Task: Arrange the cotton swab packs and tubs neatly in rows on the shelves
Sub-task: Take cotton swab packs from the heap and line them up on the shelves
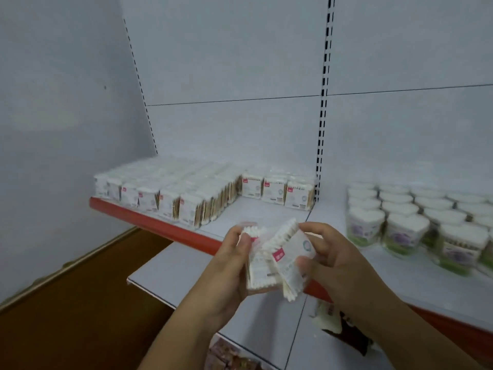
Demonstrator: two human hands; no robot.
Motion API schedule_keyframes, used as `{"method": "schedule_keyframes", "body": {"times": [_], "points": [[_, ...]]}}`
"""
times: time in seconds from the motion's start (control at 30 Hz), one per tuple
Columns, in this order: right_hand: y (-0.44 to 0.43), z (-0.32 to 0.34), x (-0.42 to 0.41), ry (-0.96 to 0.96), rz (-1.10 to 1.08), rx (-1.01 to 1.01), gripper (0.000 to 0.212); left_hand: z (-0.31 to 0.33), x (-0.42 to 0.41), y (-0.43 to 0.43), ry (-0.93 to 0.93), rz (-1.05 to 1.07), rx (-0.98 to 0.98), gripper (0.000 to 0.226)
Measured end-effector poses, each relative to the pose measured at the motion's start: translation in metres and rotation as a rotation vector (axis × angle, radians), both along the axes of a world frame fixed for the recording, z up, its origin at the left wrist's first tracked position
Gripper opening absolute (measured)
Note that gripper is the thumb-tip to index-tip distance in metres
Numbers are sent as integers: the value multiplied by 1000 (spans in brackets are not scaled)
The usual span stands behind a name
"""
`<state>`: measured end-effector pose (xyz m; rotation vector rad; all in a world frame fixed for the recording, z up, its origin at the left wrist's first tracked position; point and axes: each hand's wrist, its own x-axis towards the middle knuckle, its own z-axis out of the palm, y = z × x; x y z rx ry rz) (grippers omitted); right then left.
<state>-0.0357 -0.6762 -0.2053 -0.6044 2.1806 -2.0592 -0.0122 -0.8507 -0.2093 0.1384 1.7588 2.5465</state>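
Note:
My left hand (229,265) grips one clear cotton swab pack (257,265) with a pink label, in front of the upper shelf (264,212). My right hand (338,271) pinches a second pack (289,259), tilted against the first. Rows of the same packs (170,190) fill the shelf's left part, and three more packs (274,189) stand at the back. Round swab tubs (408,225) with white tops stand in rows on the right section.
A red strip (149,222) edges the shelf front. A slotted upright (324,102) divides the two sections. Below lies a lower white shelf (186,273) with loose packs (330,316) on it. Brown floor (80,303) shows at the lower left beside the wall.

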Motion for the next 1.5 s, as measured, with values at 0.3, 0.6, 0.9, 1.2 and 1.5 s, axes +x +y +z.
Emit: {"method": "schedule_keyframes", "body": {"times": [0.3,0.6,0.9,1.2,1.5], "points": [[-19,15,-90,-52,-347,-400,60,44,-108,-62,77,105,-43,20],[-77,44,-207,12,-508,-253,28,134,-207,-128,269,211,-721,26],[-80,-33,-245,140,-722,345,33,93,-308,-97,530,-25,-1649,29],[-78,-50,-258,569,-827,793,40,67,-348,-93,708,-171,-2118,11],[-83,-65,-265,788,-932,1092,54,66,-353,-105,801,-233,-2298,22]]}}
